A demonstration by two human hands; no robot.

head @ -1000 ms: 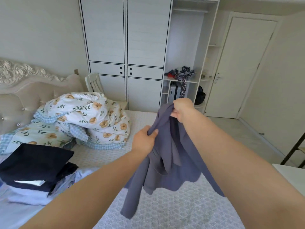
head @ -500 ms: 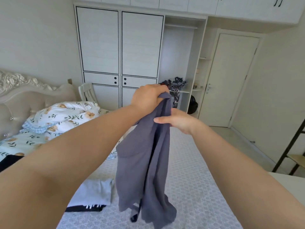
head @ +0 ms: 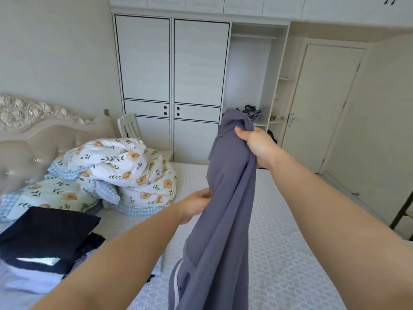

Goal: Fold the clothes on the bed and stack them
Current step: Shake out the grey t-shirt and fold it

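Hands hold one grey-purple garment (head: 225, 198) up in the air above the bed (head: 279, 220). The right hand (head: 257, 144) is higher and closes its fingers tightly around the bunched top of the cloth. The left hand (head: 196, 204) is lower and pinches the left edge of the same cloth, which hangs down long. On the left side of the bed lies a stack of folded clothes (head: 44, 238), and behind it a flowered duvet (head: 125, 171).

Slate-blue garment (head: 225, 198); white duvet (head: 125, 168) with orange flowers, far left; navy folded clothes (head: 49, 233), near left; pale patterned bed (head: 286, 253).
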